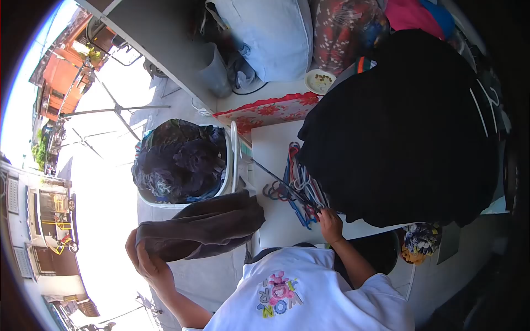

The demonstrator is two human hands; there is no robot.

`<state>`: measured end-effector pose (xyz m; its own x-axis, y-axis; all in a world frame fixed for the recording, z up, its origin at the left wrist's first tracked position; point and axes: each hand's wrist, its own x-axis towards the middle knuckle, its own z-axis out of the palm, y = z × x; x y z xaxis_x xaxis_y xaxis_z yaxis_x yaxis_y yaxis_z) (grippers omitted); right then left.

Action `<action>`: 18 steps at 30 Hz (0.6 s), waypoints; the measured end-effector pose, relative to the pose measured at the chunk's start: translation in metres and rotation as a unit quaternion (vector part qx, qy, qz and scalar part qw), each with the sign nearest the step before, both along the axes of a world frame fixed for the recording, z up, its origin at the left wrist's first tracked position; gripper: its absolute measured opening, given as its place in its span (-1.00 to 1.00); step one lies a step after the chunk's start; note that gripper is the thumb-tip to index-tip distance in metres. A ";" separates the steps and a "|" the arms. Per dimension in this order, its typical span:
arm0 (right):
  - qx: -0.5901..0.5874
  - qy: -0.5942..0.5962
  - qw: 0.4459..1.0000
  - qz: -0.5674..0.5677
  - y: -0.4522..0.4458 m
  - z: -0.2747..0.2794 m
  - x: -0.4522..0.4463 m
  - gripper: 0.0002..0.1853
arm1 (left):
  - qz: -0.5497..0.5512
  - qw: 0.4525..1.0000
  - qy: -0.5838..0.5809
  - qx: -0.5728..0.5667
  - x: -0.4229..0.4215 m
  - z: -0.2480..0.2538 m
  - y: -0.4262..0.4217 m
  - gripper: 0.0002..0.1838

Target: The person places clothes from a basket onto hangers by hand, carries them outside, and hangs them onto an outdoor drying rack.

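My left hand (144,255) grips one end of a dark brown garment (204,223), which stretches rightward just below the laundry basket. The white basket (228,165) is heaped with dark clothes (179,157). On the white table (276,223), my right hand (331,225) is closed on a dark hanger (284,185) at the lower end of a pile of hangers. Several blue, red and grey hangers (303,190) lie beneath and beside it. A large black cloth (403,132) covers the right part of the table, close to my right hand.
Behind the table, a red floral cloth (265,112) hangs near a small dish (320,81), a white sack (270,38) and a patterned bundle (345,36). A metal rack (117,108) stands outside at the left. A dark tub (375,251) is below the table's right side.
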<state>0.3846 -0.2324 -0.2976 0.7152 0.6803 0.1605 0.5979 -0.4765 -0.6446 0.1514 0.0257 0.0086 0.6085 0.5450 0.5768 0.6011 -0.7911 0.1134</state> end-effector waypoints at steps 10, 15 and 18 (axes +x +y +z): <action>0.251 0.004 0.927 0.281 0.048 0.145 0.027 -0.85 | 0.119 0.990 0.073 -0.023 0.005 0.025 0.018 -0.54; 0.102 -0.045 0.944 0.311 0.040 0.220 0.018 -0.90 | 0.130 0.981 0.108 -0.093 -0.016 0.005 0.017 -0.52; 0.108 -0.146 0.929 0.322 0.046 0.237 0.002 -0.87 | 0.112 0.978 0.098 -0.149 -0.023 -0.011 0.010 -0.49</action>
<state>0.3862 -0.1867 -0.0605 0.0763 0.8810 0.4670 0.8787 0.1620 -0.4491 0.1286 0.0358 -0.0024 0.5383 0.8029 0.2561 0.7884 -0.5871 0.1836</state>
